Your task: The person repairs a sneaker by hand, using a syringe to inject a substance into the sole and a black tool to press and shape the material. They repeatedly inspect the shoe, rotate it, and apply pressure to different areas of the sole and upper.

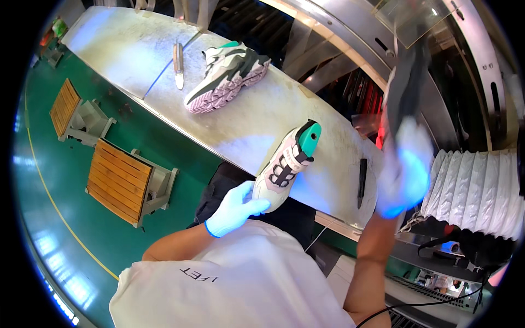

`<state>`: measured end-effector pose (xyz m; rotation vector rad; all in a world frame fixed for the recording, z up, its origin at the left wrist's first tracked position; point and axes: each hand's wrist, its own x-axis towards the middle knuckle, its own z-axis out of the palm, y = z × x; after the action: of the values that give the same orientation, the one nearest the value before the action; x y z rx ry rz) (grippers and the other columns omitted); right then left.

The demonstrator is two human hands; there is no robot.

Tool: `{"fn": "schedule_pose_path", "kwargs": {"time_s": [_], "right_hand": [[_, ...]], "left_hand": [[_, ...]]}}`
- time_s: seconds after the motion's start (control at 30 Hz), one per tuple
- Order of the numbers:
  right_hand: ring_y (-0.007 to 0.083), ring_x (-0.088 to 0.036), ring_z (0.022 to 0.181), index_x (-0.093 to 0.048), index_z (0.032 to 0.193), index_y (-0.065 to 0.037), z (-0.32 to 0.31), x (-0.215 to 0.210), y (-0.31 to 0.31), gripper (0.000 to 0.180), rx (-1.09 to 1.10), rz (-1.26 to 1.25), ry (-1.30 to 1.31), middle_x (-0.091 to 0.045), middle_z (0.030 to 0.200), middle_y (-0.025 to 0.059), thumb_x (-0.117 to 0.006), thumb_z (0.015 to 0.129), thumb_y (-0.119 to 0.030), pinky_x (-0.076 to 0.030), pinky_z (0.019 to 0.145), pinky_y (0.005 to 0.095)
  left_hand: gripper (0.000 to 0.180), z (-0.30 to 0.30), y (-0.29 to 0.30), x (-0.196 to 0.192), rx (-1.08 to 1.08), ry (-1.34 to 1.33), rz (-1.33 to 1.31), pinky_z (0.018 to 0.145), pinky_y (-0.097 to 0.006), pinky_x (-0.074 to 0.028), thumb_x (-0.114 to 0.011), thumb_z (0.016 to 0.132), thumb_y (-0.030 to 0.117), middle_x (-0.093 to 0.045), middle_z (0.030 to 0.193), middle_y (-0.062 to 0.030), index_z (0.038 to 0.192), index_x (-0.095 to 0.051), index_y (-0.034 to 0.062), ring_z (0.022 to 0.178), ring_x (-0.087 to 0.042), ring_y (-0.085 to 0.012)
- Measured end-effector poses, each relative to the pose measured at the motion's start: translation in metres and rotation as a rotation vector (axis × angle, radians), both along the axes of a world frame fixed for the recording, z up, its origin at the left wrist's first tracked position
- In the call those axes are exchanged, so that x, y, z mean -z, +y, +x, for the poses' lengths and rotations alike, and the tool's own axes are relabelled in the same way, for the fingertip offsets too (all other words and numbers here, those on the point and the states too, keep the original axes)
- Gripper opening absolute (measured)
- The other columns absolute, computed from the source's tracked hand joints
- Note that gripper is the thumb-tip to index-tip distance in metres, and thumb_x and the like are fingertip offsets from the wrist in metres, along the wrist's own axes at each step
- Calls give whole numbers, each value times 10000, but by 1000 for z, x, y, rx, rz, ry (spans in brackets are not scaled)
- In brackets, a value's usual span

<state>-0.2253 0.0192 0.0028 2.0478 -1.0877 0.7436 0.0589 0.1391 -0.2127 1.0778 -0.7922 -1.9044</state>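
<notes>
My left hand (235, 209), in a pale glove, grips the toe end of a white and pale pink sneaker (279, 175) with dark trim. A green shoe last (310, 140) fills its ankle opening. Off to the right, my gloved right hand (404, 169) is smeared by motion. From it rises a long dark sole-shaped piece (407, 82), also blurred, which it seems to hold; its exact kind is unclear. Another sneaker (229, 74), with a pink tread and a green last inside, lies tilted on its side farther back on the metal table (235, 131).
A folding knife (178, 65) lies left of the far sneaker. Near my right hand is a black pen-like tool (362, 183). A metal machine frame (350, 33) borders the far right, above a white ribbed duct (476, 188). Two wood-topped stools (117, 180) stand on the green floor.
</notes>
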Motion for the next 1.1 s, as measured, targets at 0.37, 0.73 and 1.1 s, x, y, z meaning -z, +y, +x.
{"fn": "schedule_pose_path", "kwargs": {"time_s": [0.37, 0.73, 1.1], "right_hand": [[524, -508, 1517, -658, 1489, -68, -7, 203, 207, 707, 243, 672, -540, -563, 1630, 242, -946, 870, -256, -481, 1198, 591], [391, -758, 1194, -768, 1209, -15, -13, 139, 184, 421, -122, 347, -874, -789, 1249, 179, -844, 801, 57, -615, 1032, 457], [197, -704, 1130, -761, 1336, 46, -8, 94, 182, 412, -364, 677, -1628, -766, 1247, 109, -835, 954, -88, -566, 1033, 360]], "left_hand": [[778, 21, -3, 21, -71, -1127, -1417, 1043, -550, -577, -993, 678, 152, -609, 1489, -297, 1371, -660, 34, 1257, -667, -503], [527, -57, -85, -165, 186, -719, -1317, 905, -395, -639, -943, 745, 173, -796, 1157, -173, 1241, -798, 69, 1015, -787, -373], [501, -95, -41, -116, -89, -400, -1116, 957, -399, -626, -948, 868, 195, -777, 1277, -183, 1277, -727, 7, 1079, -796, -278]]}}
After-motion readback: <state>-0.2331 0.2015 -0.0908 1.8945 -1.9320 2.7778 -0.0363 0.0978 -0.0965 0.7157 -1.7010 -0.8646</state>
